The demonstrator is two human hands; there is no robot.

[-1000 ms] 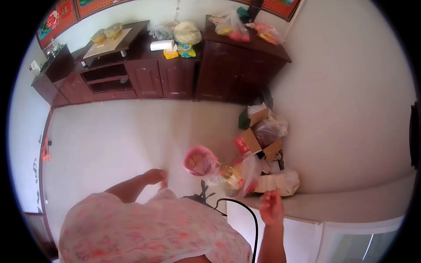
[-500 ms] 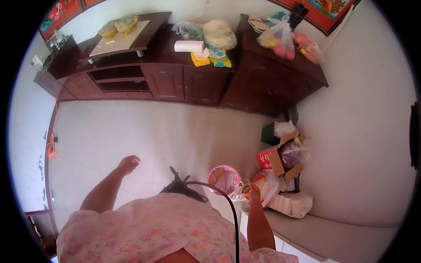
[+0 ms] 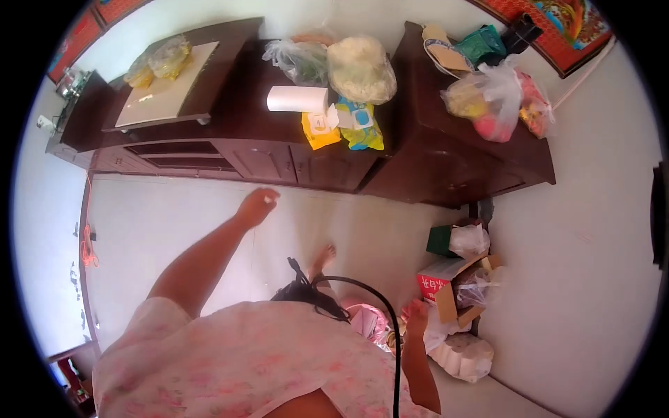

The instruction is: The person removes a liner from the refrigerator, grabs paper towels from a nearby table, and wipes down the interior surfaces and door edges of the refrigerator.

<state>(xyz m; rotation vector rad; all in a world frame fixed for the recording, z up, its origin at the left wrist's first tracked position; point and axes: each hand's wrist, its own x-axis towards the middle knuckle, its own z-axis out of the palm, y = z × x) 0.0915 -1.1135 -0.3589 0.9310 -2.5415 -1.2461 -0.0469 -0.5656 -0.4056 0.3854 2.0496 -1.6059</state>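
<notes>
My left hand (image 3: 258, 207) is stretched forward over the floor, just short of the cabinet front. Its fingers are curled closed, and a small pale spot shows at the fingertips; what it is I cannot make out. Low on the right, my right hand (image 3: 416, 313) hangs beside the red-and-brown cardboard box (image 3: 433, 284) and a white plastic bag (image 3: 439, 327). Its fingers look loosely apart, with nothing visible in them. Nearby is a pink bin (image 3: 364, 317), partly hidden by my body. On the cabinet lie a white paper roll (image 3: 297, 99), a yellow wipes pack (image 3: 320, 131) and a blue-green wipes pack (image 3: 360, 125).
The dark wooden cabinet (image 3: 265, 161) runs along the wall, with a taller section (image 3: 446, 157) at right holding plastic bags (image 3: 498, 104). A green box (image 3: 439, 240) and wrapped white rolls (image 3: 463, 355) line the right wall. A black cable (image 3: 387, 306) crosses my view.
The cabinet and the things on it appear closer and larger. My left hand has moved forward and right, towards the cabinet. A bare foot now shows, and the bin has slipped partly behind my body.
</notes>
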